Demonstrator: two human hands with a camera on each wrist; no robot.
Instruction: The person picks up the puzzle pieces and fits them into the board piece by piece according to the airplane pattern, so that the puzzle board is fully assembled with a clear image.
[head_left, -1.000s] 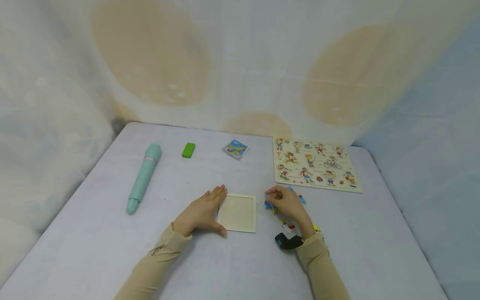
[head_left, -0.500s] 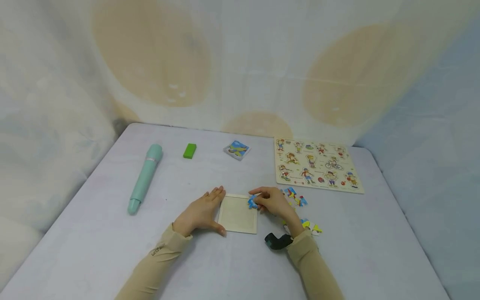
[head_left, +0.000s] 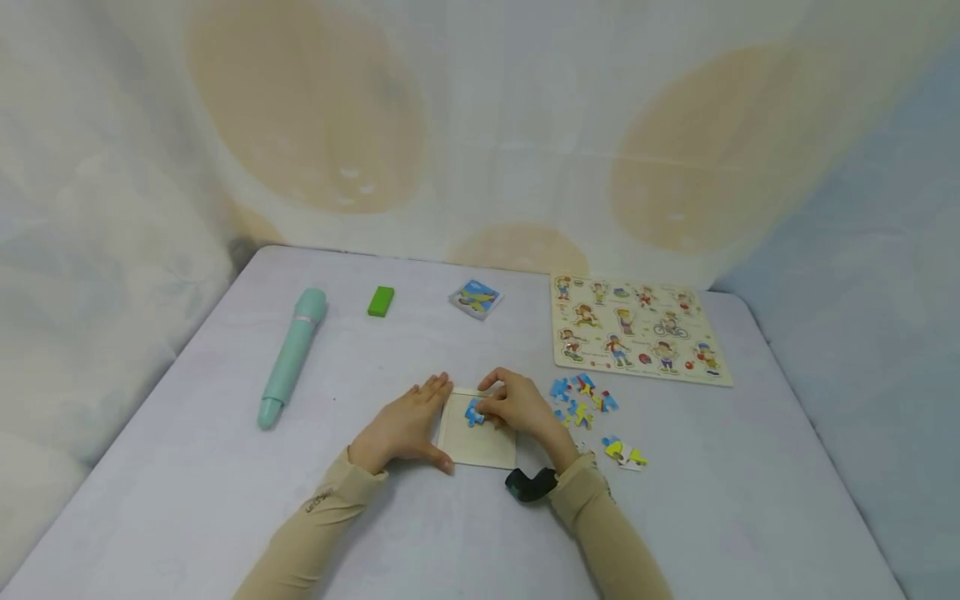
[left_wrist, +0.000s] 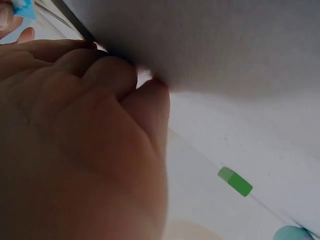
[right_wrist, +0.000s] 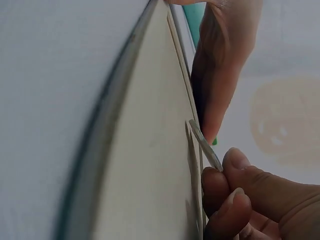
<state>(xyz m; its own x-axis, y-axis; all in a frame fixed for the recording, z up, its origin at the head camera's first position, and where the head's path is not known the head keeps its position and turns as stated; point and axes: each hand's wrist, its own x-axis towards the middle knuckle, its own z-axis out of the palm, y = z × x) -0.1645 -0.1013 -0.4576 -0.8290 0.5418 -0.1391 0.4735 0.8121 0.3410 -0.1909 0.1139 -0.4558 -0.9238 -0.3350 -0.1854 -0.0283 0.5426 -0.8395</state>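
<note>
A square wooden puzzle frame (head_left: pixel 476 448) lies on the table between the hands, its pale inside bare. My left hand (head_left: pixel 405 425) rests against its left side, fingers straight and thumb at the near left corner. Over the frame's upper right part, my right hand (head_left: pixel 519 408) pinches a blue puzzle piece (head_left: pixel 473 412) between thumb and fingertips. From the right wrist view the piece (right_wrist: pixel 206 145) appears edge-on and tilted, one end close to the frame's surface. To the right of the frame lie loose blue and yellow puzzle pieces (head_left: pixel 579 415), with several more pieces (head_left: pixel 624 452) nearer the right sleeve.
A wooden picture board (head_left: pixel 637 329) stands at the back right. Farther back are a small picture card (head_left: pixel 476 298) and a green block (head_left: pixel 381 301). A mint-green tube-shaped object (head_left: pixel 292 358) lies at the left. A dark wrist camera (head_left: pixel 531 485) sits by the right wrist.
My right hand has moved left from the loose pieces to above the frame, carrying the blue puzzle piece. The left hand has stayed at the frame's left side.
</note>
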